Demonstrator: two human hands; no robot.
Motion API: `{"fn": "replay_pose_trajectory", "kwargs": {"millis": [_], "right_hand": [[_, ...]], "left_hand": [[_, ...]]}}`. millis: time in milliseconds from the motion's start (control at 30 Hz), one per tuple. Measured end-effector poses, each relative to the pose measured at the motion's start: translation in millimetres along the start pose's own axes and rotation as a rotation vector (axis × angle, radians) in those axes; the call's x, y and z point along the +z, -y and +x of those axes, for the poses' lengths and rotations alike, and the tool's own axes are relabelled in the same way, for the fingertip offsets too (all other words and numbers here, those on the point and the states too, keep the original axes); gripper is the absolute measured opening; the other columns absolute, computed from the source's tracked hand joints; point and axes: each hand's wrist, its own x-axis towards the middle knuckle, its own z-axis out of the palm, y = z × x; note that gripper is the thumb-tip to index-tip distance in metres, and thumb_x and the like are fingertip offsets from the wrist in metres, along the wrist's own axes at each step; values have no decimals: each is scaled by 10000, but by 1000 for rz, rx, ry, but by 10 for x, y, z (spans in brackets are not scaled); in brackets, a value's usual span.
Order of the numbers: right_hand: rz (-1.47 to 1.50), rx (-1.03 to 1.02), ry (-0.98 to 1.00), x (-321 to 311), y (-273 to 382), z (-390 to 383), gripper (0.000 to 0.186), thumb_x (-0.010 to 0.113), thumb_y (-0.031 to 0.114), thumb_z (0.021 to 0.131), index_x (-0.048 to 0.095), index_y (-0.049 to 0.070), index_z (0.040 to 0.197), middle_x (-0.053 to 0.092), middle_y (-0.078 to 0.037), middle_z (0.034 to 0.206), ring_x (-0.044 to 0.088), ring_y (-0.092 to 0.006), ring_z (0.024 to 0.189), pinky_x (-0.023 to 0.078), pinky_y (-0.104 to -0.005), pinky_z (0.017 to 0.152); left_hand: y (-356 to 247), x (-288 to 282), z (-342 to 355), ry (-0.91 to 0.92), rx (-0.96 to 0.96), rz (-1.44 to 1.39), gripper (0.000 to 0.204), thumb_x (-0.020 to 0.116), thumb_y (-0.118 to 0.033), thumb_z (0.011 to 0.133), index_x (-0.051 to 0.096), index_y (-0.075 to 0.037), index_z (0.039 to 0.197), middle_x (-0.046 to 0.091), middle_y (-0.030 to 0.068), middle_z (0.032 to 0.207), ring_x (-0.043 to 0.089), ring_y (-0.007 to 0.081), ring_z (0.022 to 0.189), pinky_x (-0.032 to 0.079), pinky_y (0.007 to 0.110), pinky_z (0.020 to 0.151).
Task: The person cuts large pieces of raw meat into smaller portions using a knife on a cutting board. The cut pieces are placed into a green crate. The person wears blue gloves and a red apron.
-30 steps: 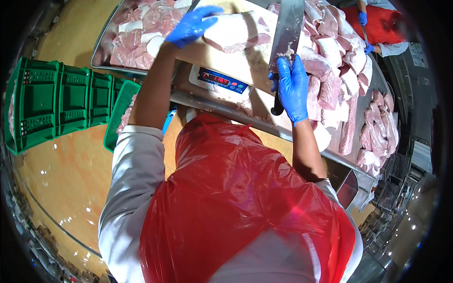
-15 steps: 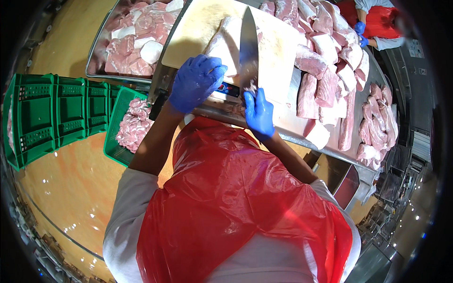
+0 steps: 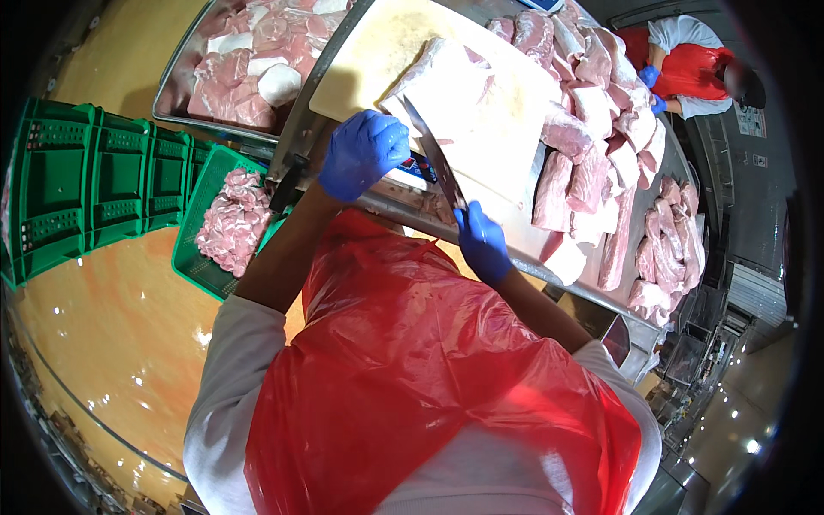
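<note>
A pale, fat-covered piece of meat (image 3: 442,81) lies on the cream cutting board (image 3: 339,90). My right hand (image 3: 483,243), in a blue glove, grips a long-bladed knife (image 3: 436,159) at the board's near edge. The blade slants up and left, its tip by the near end of the meat. My left hand (image 3: 365,154), also gloved in blue, is curled closed just left of the blade, near the meat's near end. Whatever its fingers hold, if anything, is hidden. Between that hand and the blade shows part of a dark blue object (image 3: 419,166).
Many meat pieces (image 3: 592,112) are heaped right of the board, with longer strips (image 3: 668,236) beyond. At the left stand a metal tub of meat (image 3: 257,64), a green crate of trimmings (image 3: 232,223) and several green crates (image 3: 94,180). Another person (image 3: 687,64) works at far right.
My right hand has swung the knife: the blade pointed nearly straight away and now slants left toward the meat's near end. The left hand stays closed. The whole view has shifted slightly.
</note>
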Motion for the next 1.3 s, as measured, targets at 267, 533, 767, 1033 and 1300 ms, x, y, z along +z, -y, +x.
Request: {"fn": "replay_pose_trajectory", "kwargs": {"millis": [267, 533, 767, 1033, 1300], "right_hand": [[154, -8, -11, -208, 945, 1284, 189, 526, 121, 985, 418, -21, 1048, 606, -322, 715, 625, -508, 695, 468, -579, 573], [-163, 134, 528, -1046, 410, -61, 154, 475, 135, 1008, 419, 12, 1081, 637, -302, 757, 628, -505, 663, 486, -569, 580], [-5, 9, 203, -1012, 1087, 697, 334, 536, -19, 915, 390, -83, 1209, 597, -302, 743, 625, -502, 676, 465, -548, 544], [-151, -42, 262, -384, 1169, 1358, 283, 530, 36, 901, 421, -90, 1129, 653, -297, 761, 677, -448, 696, 541, -538, 615], [-258, 144, 433, -1384, 352, -105, 143, 590, 189, 984, 517, 76, 1031, 659, -217, 827, 662, -421, 703, 497, -507, 572]], "left_hand": [[143, -129, -11, -125, -170, -111, 273, 743, -19, 736, 610, -133, 946, 670, 40, 910, 672, 255, 788, 551, 377, 678], [553, -454, -266, -273, -965, -279, 92, 720, -72, 797, 717, -47, 885, 696, 103, 777, 679, 226, 668, 548, 334, 673], [297, -408, 43, -15, -383, 30, 257, 694, -149, 842, 683, -94, 1093, 675, 99, 1088, 630, 289, 1015, 461, 416, 884], [370, -270, -25, 212, -349, 178, 217, 712, -206, 797, 696, -139, 1003, 660, 54, 966, 609, 272, 929, 441, 424, 822], [716, -1273, -905, -305, -720, 127, 152, 732, -24, 828, 735, -91, 964, 677, 35, 832, 608, 206, 664, 510, 328, 638]]}}
